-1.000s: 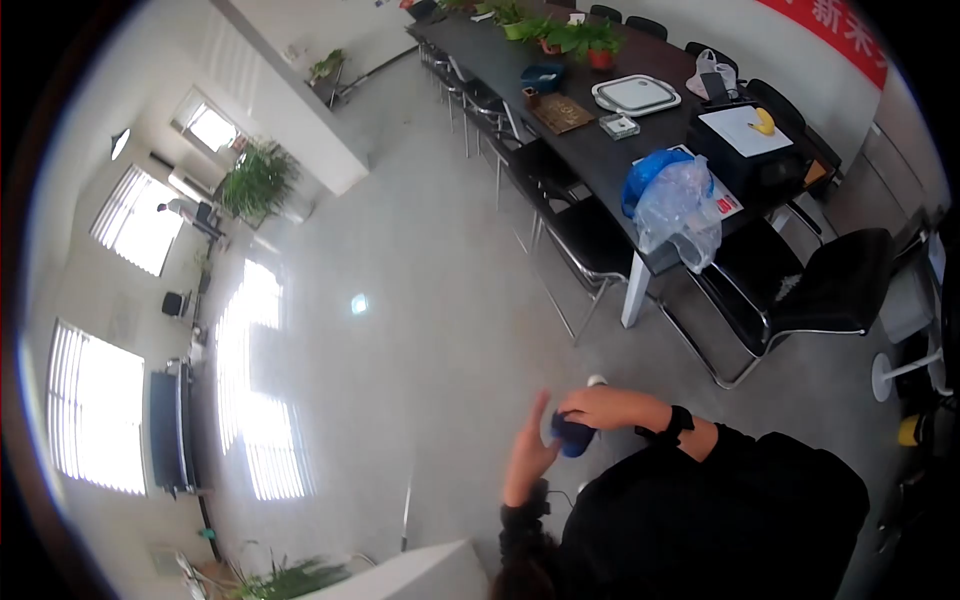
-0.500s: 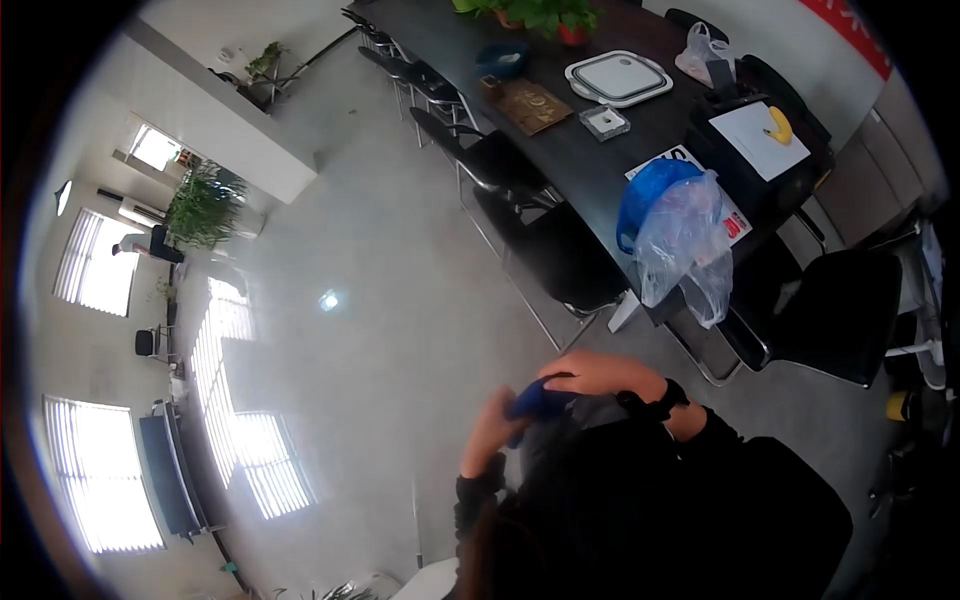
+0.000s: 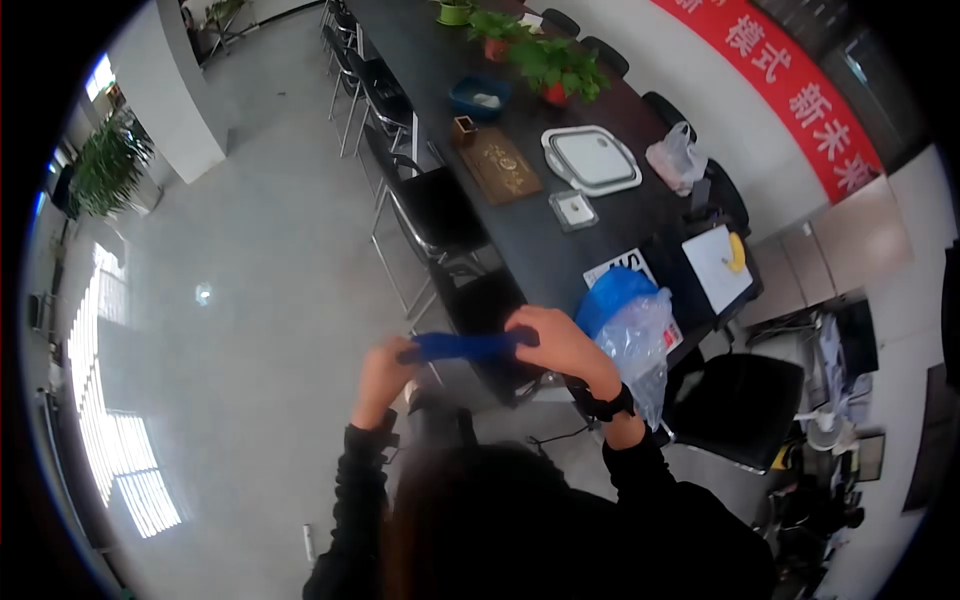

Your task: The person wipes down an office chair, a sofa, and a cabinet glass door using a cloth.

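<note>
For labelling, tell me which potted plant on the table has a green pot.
The farthest potted plant, at the picture's top edge; the nearer two have reddish pots.

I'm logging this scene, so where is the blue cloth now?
In the head view, the blue cloth spans between the left hand and right hand, just below centre.

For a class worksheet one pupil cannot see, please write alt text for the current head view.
A person's left hand and right hand hold a soft-looking blue item between them. Beyond stands a long dark table with potted plants, a white tray, plus blue and clear plastic bags.
</note>
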`<state>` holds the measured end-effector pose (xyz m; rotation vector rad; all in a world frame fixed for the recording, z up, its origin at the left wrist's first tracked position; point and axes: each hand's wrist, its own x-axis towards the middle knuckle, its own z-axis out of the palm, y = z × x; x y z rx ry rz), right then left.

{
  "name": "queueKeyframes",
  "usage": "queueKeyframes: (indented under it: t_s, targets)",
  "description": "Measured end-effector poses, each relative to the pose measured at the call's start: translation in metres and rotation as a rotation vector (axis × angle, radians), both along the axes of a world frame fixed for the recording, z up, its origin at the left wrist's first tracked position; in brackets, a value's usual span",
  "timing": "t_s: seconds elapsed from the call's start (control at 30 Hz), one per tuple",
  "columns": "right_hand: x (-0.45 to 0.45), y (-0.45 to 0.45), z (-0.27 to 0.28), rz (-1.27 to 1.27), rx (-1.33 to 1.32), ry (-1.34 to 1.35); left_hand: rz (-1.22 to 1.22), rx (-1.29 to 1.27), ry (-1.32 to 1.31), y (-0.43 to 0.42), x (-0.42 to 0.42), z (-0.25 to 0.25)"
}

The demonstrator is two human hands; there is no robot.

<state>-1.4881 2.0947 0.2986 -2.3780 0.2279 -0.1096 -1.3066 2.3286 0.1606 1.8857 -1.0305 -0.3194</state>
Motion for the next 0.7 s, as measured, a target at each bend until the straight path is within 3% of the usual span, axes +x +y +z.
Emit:
queueKeyframes:
  t_s: [0.13,0.2,0.3,0.4,0.43,0.47,0.53,0.6,0.7]
  targets:
    - [0.083,-0.028,-0.034,-0.054,-0.172,-0.084,0.085,-0.074,-0.08,-0.044,0.068,-0.007]
    - [0.123,-0.044,-0.081,-0.153,-0.132,-0.183,0.003,0.124,0.351,-0.061,0.101,-0.014]
    - [0.164,-0.051,-0.172,-0.153,0.071,-0.26,0.014,0.131,0.58,-0.083,0.124,-0.12]
    - [0.18,-0.037,-0.206,-0.308,0.384,0.169,0.084,0.082,0.787,-0.097,0.114,-0.176]
    - [0.178,-0.027,-0.216,-0.416,0.316,0.112,0.142,0.025,0.919,-0.102,0.108,-0.19]
    - [0.177,-0.022,-0.227,-0.461,0.371,0.105,0.169,0.064,0.905,-0.109,0.101,-0.22]
    - [0.176,-0.019,-0.242,-0.511,0.43,0.101,0.195,0.122,0.871,-0.122,0.086,-0.222]
    - [0.176,-0.019,-0.25,-0.493,0.234,0.089,0.245,0.201,0.762,-0.133,0.079,-0.247]
    - [0.177,-0.029,-0.244,-0.395,0.245,0.145,0.309,0.366,0.6,-0.135,0.083,-0.233]
